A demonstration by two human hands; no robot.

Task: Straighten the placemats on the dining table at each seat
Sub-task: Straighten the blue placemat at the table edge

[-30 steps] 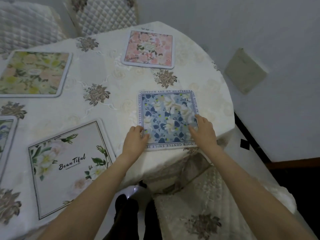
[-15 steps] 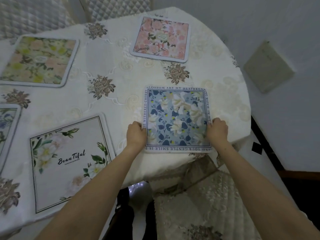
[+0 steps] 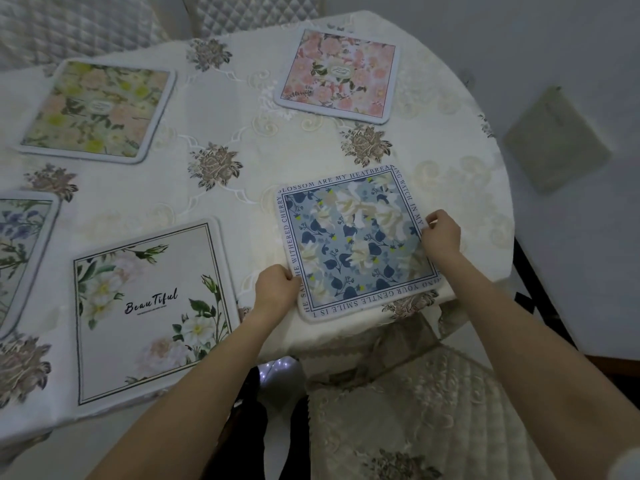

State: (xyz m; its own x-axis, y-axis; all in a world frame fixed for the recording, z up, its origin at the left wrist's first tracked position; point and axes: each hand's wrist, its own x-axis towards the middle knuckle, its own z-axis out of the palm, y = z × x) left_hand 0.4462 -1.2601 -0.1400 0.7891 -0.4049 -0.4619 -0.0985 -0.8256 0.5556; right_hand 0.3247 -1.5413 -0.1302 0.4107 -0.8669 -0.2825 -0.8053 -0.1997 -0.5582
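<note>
A blue floral placemat (image 3: 353, 240) with a lettered border lies near the table's right front edge, turned slightly counter-clockwise. My left hand (image 3: 277, 289) grips its left edge near the front corner. My right hand (image 3: 441, 233) pinches its right edge about halfway along. A white "Beautiful" placemat (image 3: 149, 306) lies to the left, skewed. Farther back lie a pink floral placemat (image 3: 339, 76) and a yellow-green floral placemat (image 3: 97, 109). A blue-and-green placemat (image 3: 20, 254) is cut off at the left edge.
The round table wears a cream embroidered tablecloth (image 3: 242, 161). A chair with a lace cushion (image 3: 415, 410) stands just below the blue mat. Quilted chair backs (image 3: 252, 12) line the far side. A white wall with a grey panel (image 3: 554, 140) is close on the right.
My right hand slid from the mat's front right corner up along its right edge. The blue mat has turned a little on the table. The camera has come closer.
</note>
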